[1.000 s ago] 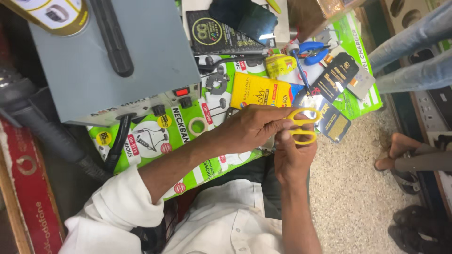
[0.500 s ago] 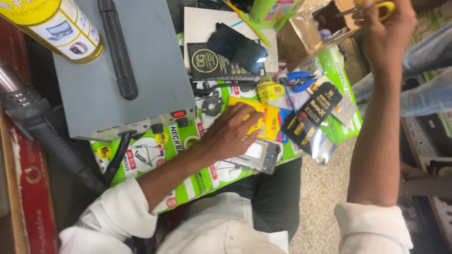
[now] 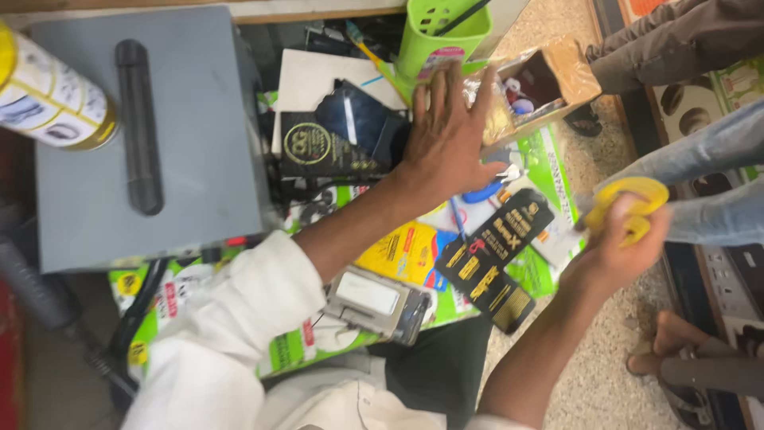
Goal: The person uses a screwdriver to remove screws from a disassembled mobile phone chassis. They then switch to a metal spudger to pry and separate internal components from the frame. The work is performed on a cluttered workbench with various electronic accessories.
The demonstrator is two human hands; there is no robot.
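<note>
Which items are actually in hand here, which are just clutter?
In hand:
right hand grips yellow-handled scissors
left hand spread flat over clear plastic packet

Lying about:
grey metal box
green plastic holder
black-and-gold cards
yellow spray can

A grey metal box with black handle sits beside a spray can and green pen holder.

Green printed mat under grey box, black packets, phone.
</note>
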